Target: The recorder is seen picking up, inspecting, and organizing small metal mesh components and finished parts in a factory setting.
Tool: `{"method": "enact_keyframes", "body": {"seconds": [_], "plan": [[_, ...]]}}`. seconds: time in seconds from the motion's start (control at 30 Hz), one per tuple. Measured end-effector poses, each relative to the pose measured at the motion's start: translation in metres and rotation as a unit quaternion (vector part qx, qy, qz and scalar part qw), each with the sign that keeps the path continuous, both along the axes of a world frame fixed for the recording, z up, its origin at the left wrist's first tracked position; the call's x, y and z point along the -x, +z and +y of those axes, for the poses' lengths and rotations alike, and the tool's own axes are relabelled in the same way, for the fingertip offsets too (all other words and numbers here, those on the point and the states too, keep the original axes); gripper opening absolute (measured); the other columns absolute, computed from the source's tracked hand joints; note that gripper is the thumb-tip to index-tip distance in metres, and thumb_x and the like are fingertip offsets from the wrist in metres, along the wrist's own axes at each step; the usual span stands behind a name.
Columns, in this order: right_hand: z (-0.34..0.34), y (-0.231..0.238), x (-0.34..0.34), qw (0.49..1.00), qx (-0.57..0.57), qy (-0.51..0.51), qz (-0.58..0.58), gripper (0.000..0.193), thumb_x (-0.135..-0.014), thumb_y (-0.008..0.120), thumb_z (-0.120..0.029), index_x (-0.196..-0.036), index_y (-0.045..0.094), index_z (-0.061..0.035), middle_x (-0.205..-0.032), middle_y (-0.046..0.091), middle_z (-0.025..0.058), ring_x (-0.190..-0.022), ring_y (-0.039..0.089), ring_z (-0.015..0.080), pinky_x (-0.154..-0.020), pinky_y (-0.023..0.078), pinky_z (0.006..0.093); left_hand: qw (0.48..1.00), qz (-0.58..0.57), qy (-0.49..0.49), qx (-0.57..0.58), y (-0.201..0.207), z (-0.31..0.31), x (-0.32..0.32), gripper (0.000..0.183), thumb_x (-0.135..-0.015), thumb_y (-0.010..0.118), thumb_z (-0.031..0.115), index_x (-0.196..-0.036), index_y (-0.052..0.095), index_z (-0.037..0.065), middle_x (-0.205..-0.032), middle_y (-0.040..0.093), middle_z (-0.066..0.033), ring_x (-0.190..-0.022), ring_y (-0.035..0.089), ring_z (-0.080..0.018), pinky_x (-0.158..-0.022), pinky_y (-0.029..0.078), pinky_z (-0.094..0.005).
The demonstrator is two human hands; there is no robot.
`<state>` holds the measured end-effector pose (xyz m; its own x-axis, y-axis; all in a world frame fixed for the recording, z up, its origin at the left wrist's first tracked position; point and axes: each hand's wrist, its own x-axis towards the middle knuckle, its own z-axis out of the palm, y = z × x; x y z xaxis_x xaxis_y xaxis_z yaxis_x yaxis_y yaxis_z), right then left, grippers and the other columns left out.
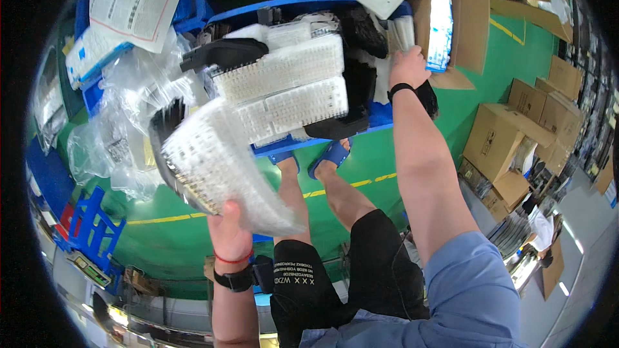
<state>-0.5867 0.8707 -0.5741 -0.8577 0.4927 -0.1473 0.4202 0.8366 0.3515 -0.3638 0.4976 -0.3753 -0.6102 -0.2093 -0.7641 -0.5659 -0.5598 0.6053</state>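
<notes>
My left hand [231, 235] grips the lower edge of a white bundle [216, 161] with rows of small dark marks. The bundle is tilted and smeared by motion, and dark material shows along its left side. Ahead of it, similar white bundles [290, 71] lie stacked in a blue bin [380, 116], with a black part [232, 53] on top and more black pieces around them. At the bin's right side, my right hand [409, 67] is closed at the lower end of some thin white strips [401, 32]; its fingertips are partly hidden.
An open cardboard box [469, 19] with a blue-and-white pack [440, 26] stands at the bin's right. Clear plastic bags [129, 116] and a printed sheet [138, 0] are at left. Cartons [493, 142] stand farther right. A blue stool [93, 225] is at lower left.
</notes>
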Motion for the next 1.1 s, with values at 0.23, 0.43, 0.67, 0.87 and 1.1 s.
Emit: {"method": "enact_keyframes", "body": {"seconds": [0.23,0.43,0.67,0.87,1.1], "plan": [[-0.015,0.0,0.002,1.0,-0.017,-0.002,0.003,0.03,-0.086,0.061,-0.032,-0.105,0.051,-0.011,-0.106,0.062,0.008,-0.103,0.058,0.0254,-0.082,0.041,0.0445,0.999,0.009,0.051,-0.007,-0.002,-0.022,-0.021,0.066,-0.093,0.052,0.042,-0.137,0.031,-0.001,-0.13,0.047,-0.0128,-0.114,0.051,-0.0269,-0.096,0.042,-0.0414],[-0.024,-0.032,0.002,0.994,-0.092,-0.006,0.052,0.031,-0.086,0.062,-0.033,-0.103,0.05,-0.0092,-0.103,0.06,0.0071,-0.1,0.057,0.0251,-0.079,0.042,0.0431,0.997,0.011,0.075,-0.004,-0.008,-0.022,-0.018,0.067,-0.091,0.055,0.043,-0.136,0.032,-0.001,-0.129,0.048,-0.0119,-0.113,0.051,-0.0261,-0.096,0.042,-0.0411],[-0.04,-0.043,-0.001,0.995,-0.057,0.007,0.083,0.046,-0.086,0.054,-0.048,-0.099,0.049,-0.0036,-0.1,0.057,0.0151,-0.099,0.057,0.0333,-0.078,0.045,0.0476,0.996,0.011,0.087,-0.032,-0.012,-0.025,-0.014,0.072,-0.089,0.058,0.045,-0.138,0.031,0.0,-0.131,0.047,-0.0108,-0.115,0.05,-0.0257,-0.096,0.042,-0.0411],[-0.015,-0.026,-0.001,0.989,0.111,0.102,-0.001,0.05,-0.082,0.065,-0.04,-0.104,0.045,-0.0004,-0.102,0.054,0.0204,-0.095,0.057,0.0372,-0.079,0.048,0.0469,0.997,0.019,0.072,-0.017,-0.014,-0.025,-0.009,0.07,-0.09,0.056,0.045,-0.138,0.031,0.0,-0.132,0.046,-0.0107,-0.117,0.049,-0.0257,-0.097,0.041,-0.0411],[0.014,-0.026,0.0,0.957,0.229,0.14,0.112,0.059,-0.084,0.064,-0.042,-0.117,0.04,0.0017,-0.113,0.049,0.026,-0.103,0.051,0.0423,-0.087,0.043,0.0458,0.998,0.003,0.044,-0.046,-0.007,0.005,0.017,0.073,-0.082,0.07,0.035,-0.136,0.035,0.0,-0.131,0.047,-0.0077,-0.118,0.047,-0.0207,-0.099,0.037,-0.0352]]}}
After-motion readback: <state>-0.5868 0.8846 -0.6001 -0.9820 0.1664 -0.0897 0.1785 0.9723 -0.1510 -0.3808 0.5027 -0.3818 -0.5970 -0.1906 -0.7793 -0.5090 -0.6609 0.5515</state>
